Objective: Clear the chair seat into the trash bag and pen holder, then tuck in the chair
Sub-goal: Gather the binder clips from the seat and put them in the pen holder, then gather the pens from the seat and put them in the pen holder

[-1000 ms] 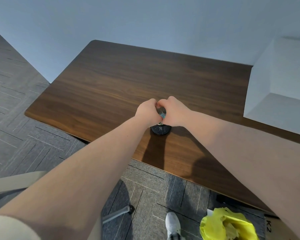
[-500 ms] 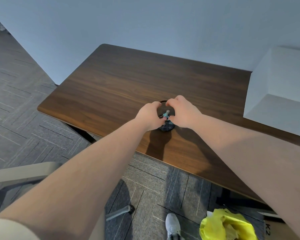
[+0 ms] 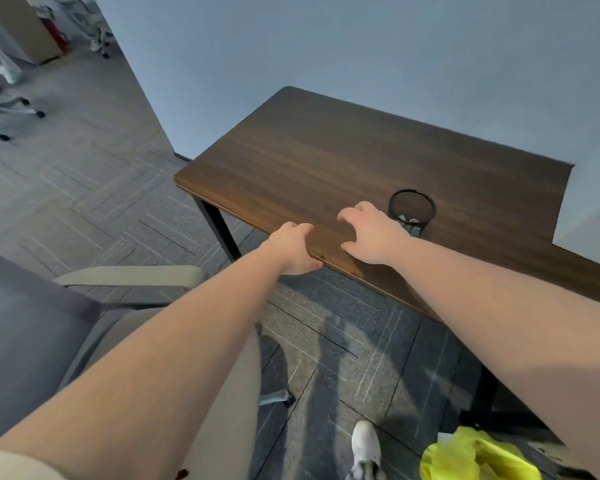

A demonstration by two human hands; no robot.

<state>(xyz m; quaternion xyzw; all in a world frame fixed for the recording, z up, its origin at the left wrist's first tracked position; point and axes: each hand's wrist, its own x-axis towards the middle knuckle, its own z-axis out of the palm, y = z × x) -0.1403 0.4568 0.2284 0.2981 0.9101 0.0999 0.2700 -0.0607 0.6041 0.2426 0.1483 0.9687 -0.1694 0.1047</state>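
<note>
A black mesh pen holder (image 3: 412,209) stands on the brown wooden desk (image 3: 326,161) near its front edge, with small items at its bottom. My right hand (image 3: 369,233) hovers just left of it, fingers spread and empty. My left hand (image 3: 293,249) is at the desk's front edge, fingers loosely curled and holding nothing. The grey chair (image 3: 129,282) is at the lower left, its armrest and part of the seat showing under my left arm. A yellow trash bag (image 3: 475,457) lies on the floor at the lower right.
A white box (image 3: 593,202) sits on the desk's right end. A black desk leg (image 3: 219,226) stands at the left corner. My white shoe (image 3: 366,445) is on the grey carpet. Another wheeled chair (image 3: 0,109) is far left.
Both hands have come off the pen holder and moved left and back toward the desk edge, now open. The view has swung left, showing the chair.
</note>
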